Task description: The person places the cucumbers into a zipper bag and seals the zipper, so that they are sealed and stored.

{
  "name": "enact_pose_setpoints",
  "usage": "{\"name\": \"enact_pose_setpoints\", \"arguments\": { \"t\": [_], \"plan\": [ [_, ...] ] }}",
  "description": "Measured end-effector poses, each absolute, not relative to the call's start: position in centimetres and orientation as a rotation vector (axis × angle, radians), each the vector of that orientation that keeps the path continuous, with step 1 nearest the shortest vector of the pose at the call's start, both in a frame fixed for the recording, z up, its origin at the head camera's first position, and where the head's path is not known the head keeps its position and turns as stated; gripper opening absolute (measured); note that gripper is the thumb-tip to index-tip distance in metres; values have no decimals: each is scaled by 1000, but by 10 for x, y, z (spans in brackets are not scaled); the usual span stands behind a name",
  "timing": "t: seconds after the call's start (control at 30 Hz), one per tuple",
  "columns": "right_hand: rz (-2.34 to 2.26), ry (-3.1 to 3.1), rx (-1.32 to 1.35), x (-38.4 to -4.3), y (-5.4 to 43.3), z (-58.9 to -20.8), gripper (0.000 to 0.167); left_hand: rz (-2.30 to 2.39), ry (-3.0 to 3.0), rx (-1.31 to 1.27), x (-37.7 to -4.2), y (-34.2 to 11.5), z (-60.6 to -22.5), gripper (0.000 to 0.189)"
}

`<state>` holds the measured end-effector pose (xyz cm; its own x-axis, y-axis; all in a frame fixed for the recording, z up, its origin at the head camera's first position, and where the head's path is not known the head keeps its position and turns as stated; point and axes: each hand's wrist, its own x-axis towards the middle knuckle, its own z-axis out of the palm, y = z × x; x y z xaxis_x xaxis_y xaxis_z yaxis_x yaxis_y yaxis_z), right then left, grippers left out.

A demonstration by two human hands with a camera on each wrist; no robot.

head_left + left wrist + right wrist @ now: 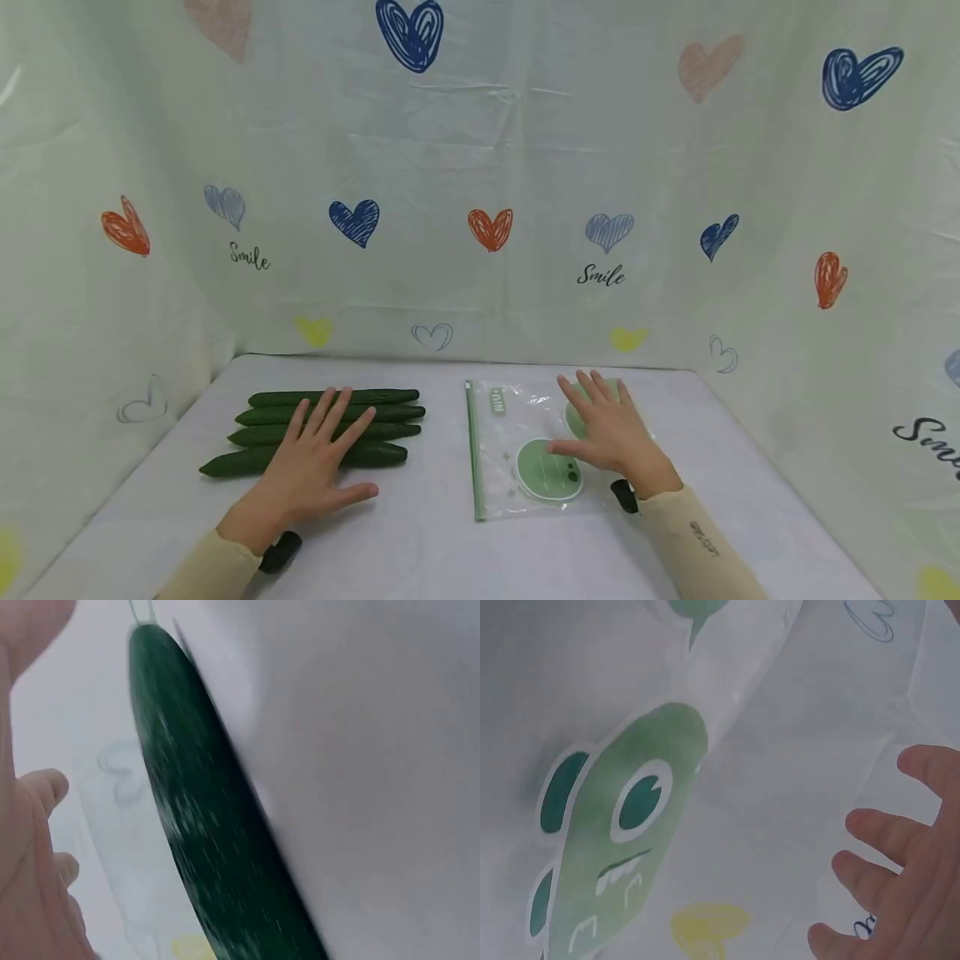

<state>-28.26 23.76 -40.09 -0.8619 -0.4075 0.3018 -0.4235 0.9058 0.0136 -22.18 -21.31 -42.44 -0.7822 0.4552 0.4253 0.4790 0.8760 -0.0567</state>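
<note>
White printed sheet (450, 142), three sides

Sheet spans the back and both sides of the table (427, 542). Print: scribbled hearts (491, 230) in navy, orange-red, pale blue, pink, yellow, some outline only; black "Smile" lettering (601, 275) at several spots. Creases and a soft sheen on the back panel. Table top white, thin dark line along its rear edge. Glare streak (11, 86) upper left.

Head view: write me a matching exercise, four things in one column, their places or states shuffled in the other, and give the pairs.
1. Cucumbers
2. Plastic bag
3. Left hand
4. Right hand

A. Fingers spread, over the bag
B. Lying flat, mostly see-through
C. Fingers spread, over the cucumbers
D. Dark green, four in a group

Pairs: 1-D, 2-B, 3-C, 4-A
</note>
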Motion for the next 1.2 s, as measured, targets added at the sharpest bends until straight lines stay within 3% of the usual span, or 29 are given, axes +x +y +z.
{"name": "enact_pose_setpoints", "arguments": {
  "t": [0.27,0.6,1.2],
  "plan": [
    [197,-2837,795,-282,206,-398,103,-268,-2689,-806,-225,-181,-420,101],
    [309,-2990,860,-288,167,-402,100,-333,-2843,-946,-238,-127,-424,88],
    [347,-3173,848,-293,149,-415,98,-433,-3096,-839,-275,-83,-430,81]
  ]
}}
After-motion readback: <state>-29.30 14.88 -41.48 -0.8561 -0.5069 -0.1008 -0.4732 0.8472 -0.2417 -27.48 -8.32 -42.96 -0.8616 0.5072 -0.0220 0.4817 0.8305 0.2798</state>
